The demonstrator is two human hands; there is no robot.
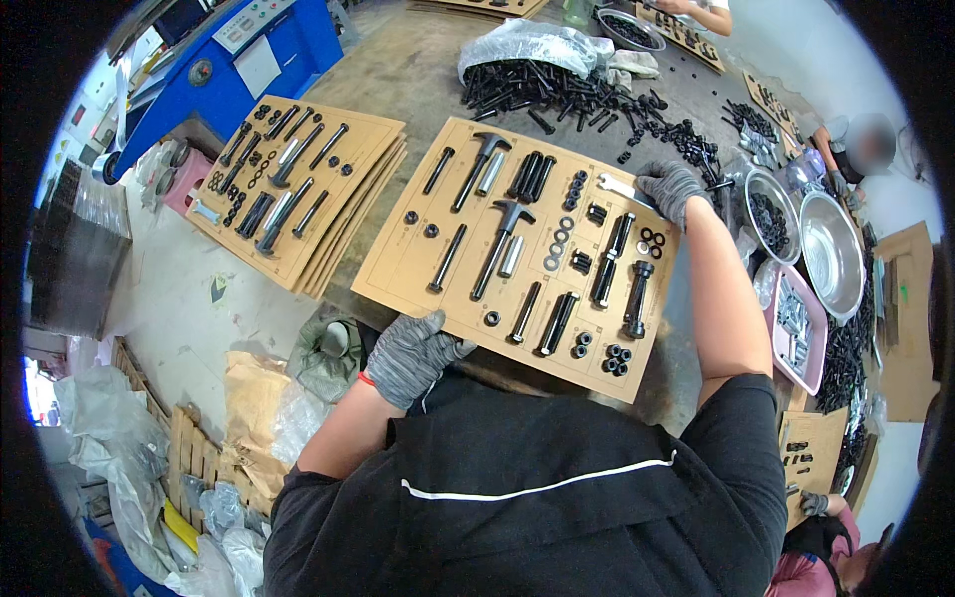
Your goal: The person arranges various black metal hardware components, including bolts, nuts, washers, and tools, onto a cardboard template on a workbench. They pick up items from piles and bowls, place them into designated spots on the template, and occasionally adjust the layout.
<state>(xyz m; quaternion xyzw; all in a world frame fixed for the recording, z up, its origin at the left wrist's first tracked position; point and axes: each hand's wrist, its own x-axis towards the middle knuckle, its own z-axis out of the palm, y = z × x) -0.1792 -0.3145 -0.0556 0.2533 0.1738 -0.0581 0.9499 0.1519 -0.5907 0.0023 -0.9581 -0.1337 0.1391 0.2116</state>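
Note:
A cardboard sheet (393,274) lies in front of me, tilted, with black bolts, T-shaped bolts, silver sleeves, nuts and washers set out in groups on it. My left hand (413,356), in a grey glove, is closed on its near left edge with fingertips on top. At the upper right edge my right hand (673,189), also gloved, grips the sheet next to a silver open-end wrench (627,189). Part of each hand's grip under the sheet is hidden. A black T-shaped bolt (500,249) lies near the sheet's middle.
Left stands a stack of similar filled sheets (333,239). Beyond my sheet are a heap of black bolts (517,90) and loose nuts (686,144). Metal bowls (834,254) and a pink tray (818,343) stand right. Co-workers are at the far side and lower right.

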